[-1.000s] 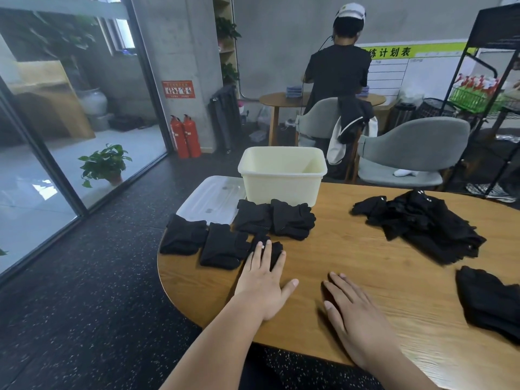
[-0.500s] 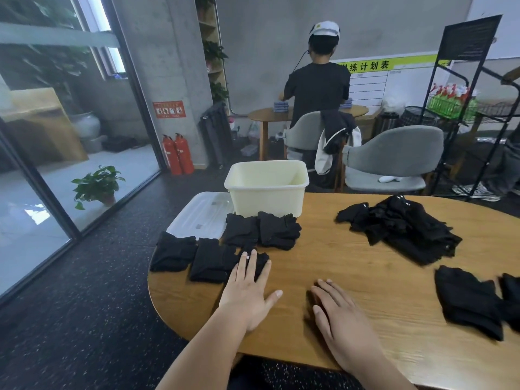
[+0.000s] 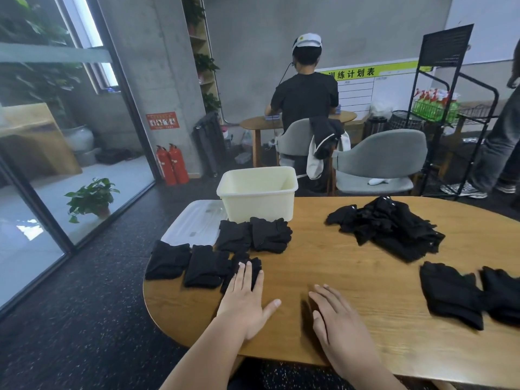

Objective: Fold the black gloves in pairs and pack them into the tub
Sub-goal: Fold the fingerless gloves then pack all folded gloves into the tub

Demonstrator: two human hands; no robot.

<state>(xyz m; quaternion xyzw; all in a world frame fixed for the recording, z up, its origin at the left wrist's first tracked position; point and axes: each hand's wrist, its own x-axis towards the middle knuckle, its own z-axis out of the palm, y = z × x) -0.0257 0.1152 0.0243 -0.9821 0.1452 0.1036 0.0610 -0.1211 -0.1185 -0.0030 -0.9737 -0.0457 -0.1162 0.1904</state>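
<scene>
A cream tub (image 3: 257,192) stands at the table's far left, its inside hidden from here. In front of it lie several folded black glove pairs (image 3: 254,235), with two more at the left edge (image 3: 168,258). My left hand (image 3: 246,298) lies flat with straight fingers, its fingertips pressing on the nearest folded pair (image 3: 247,264). Flat on the bare wood beside it rests my right hand (image 3: 334,313), holding nothing. A loose heap of black gloves (image 3: 391,226) sits at the far right, and two more gloves (image 3: 453,294) lie near the right edge.
The tub's clear lid (image 3: 194,223) lies left of the tub, overhanging the wooden table (image 3: 351,277). Two grey chairs (image 3: 382,161) stand behind the table. A person works at another table beyond, and a black wire rack (image 3: 450,114) stands at the right.
The view has tilted up and shifted, bringing more of the right-hand gloves into sight. Both hands stay flat in the same places on the table.
</scene>
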